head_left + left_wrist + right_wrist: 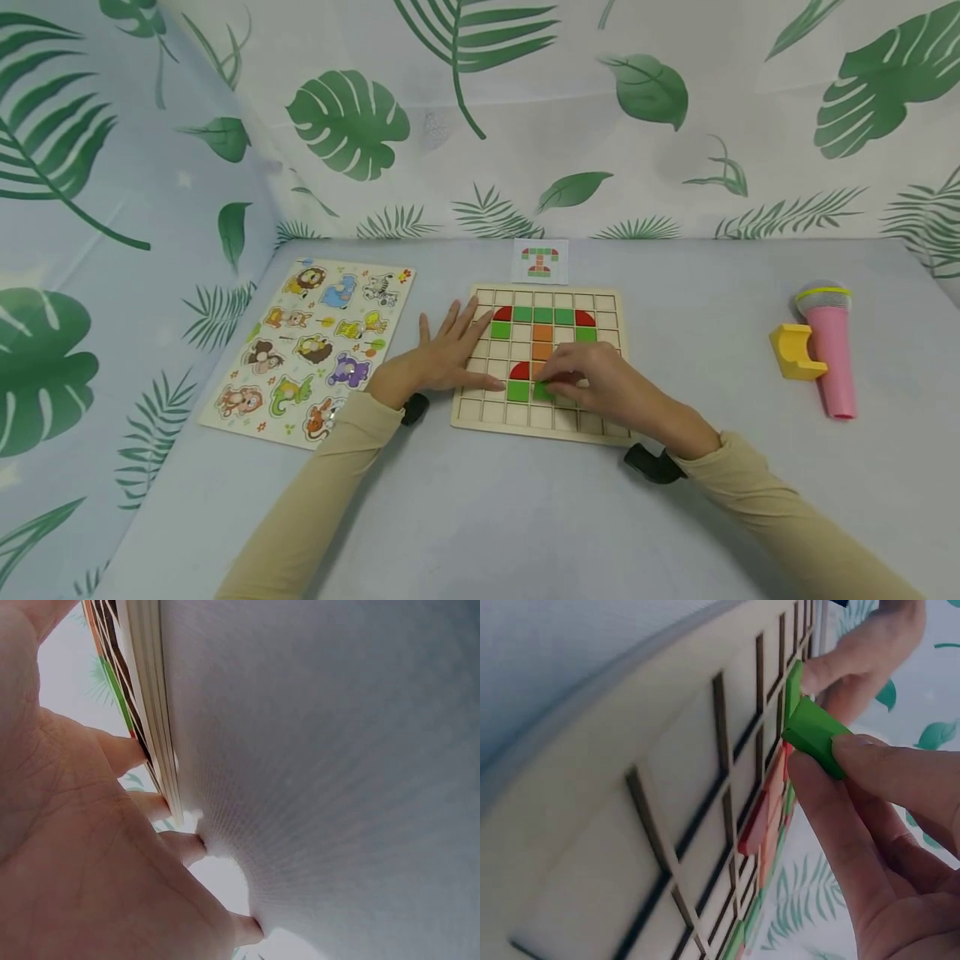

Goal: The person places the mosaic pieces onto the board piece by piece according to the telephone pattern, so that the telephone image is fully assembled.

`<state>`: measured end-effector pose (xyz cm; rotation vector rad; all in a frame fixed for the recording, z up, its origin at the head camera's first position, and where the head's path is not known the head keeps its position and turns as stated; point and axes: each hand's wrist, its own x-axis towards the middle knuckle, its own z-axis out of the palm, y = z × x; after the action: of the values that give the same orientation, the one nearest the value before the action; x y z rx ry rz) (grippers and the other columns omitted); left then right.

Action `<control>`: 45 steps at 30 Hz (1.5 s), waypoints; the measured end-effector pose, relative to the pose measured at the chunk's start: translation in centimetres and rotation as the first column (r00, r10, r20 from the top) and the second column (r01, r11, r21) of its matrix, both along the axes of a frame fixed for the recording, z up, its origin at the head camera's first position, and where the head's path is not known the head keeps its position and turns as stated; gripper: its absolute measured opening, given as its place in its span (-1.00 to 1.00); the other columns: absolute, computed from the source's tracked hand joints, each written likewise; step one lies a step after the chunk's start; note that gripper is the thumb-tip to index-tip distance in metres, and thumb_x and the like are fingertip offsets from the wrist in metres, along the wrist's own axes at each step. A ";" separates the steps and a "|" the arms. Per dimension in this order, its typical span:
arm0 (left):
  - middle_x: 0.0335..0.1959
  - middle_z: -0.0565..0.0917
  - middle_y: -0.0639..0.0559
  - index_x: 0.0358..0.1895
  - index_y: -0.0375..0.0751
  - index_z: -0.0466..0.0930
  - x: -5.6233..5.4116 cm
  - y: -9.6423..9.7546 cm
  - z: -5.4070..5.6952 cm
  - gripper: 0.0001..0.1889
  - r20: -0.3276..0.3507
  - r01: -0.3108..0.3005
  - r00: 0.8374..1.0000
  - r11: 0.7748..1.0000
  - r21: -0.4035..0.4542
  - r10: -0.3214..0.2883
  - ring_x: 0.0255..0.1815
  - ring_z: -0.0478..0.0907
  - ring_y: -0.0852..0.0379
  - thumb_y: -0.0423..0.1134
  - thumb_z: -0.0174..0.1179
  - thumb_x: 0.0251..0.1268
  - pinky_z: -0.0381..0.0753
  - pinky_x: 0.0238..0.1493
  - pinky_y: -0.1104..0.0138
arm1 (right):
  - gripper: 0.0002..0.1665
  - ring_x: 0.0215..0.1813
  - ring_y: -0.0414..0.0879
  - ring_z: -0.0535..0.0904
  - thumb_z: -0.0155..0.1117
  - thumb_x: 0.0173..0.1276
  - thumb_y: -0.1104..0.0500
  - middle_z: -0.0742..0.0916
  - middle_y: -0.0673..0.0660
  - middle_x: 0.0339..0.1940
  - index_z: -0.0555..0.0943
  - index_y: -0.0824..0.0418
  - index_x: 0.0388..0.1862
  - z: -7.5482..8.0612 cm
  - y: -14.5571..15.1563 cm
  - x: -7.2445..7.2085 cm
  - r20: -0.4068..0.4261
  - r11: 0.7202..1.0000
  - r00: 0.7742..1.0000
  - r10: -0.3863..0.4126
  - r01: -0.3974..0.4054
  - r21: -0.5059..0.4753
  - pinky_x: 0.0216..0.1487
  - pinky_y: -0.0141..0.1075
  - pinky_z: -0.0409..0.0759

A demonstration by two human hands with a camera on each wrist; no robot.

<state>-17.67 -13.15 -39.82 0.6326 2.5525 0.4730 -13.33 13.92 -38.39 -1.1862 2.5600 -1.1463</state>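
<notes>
A wooden grid board [491,412] holds a pattern of coloured blocks: a row of green squares [543,315] between rounded red pieces, with orange squares [542,333] below. Low on the board a red rounded piece [519,371] sits over a green square [517,391]. My right hand [600,379] pinches a green block [817,735] between thumb and fingertips, tilted close over the grid beside that green square. My left hand [442,357] lies with spread fingers across the board's left edge. In the left wrist view, fingertips [191,846] reach the table past the board's side.
Behind the board lies a card [542,261] printed with a similar pattern. An animal puzzle board [300,358] is on the left. To the right are a pink toy microphone [832,358] and a yellow notched block [797,354]. Leaf-print cloth [525,150] hangs at the back.
</notes>
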 end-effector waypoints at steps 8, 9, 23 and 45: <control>0.73 -0.51 -0.09 0.75 -0.02 -0.34 0.0 0.0 -0.2 0.17 -0.008 0.002 1.000 1.000 -0.003 -0.003 0.70 -0.62 -0.17 0.30 0.28 0.37 -0.64 0.44 -0.41 | -0.79 -0.14 -0.03 0.74 0.50 0.25 0.50 0.82 0.08 -0.19 0.83 0.31 -0.16 -0.8 -0.2 0.0 0.009 1.000 1.000 0.000 0.000 0.000 -0.11 -0.28 0.75; 0.73 -0.51 -0.09 0.75 -0.02 -0.34 0.0 0.0 -0.2 0.17 -0.008 0.003 1.000 1.000 -0.002 -0.003 0.70 -0.62 -0.17 0.30 0.28 0.37 -0.65 0.44 -0.41 | -0.79 -0.14 -0.03 0.74 0.50 0.25 0.49 0.82 0.07 -0.20 0.83 0.31 -0.17 -0.9 -0.2 0.0 0.002 1.000 1.000 -0.001 0.001 0.003 -0.11 -0.28 0.75; 0.72 -0.51 -0.09 0.75 -0.02 -0.34 0.1 0.0 0.0 0.17 -0.007 0.003 1.000 1.000 -0.007 -0.003 0.70 -0.62 -0.17 0.31 0.28 0.37 -0.65 0.45 -0.41 | -0.80 -0.17 -0.06 0.72 0.52 0.23 0.47 0.81 0.05 -0.23 0.84 0.30 -0.18 -0.6 -0.6 0.0 -0.029 0.996 0.999 -0.013 0.015 0.083 -0.14 -0.28 0.73; 0.73 -0.50 -0.06 0.75 0.00 -0.32 0.1 0.1 -0.1 0.17 -0.009 -0.009 1.000 1.000 -0.012 0.009 0.70 -0.62 -0.14 0.34 0.27 0.36 -0.64 0.47 -0.37 | -0.80 -0.21 -0.08 0.73 0.55 0.20 0.46 0.79 0.08 -0.26 0.85 0.32 -0.18 -0.5 -1.1 0.2 -0.124 0.988 0.992 -0.002 0.021 0.152 -0.18 -0.29 0.72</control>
<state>-17.54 -13.06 -39.90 0.6211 2.5660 0.4586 -13.11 12.77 -38.91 -1.2443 2.6913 -0.8854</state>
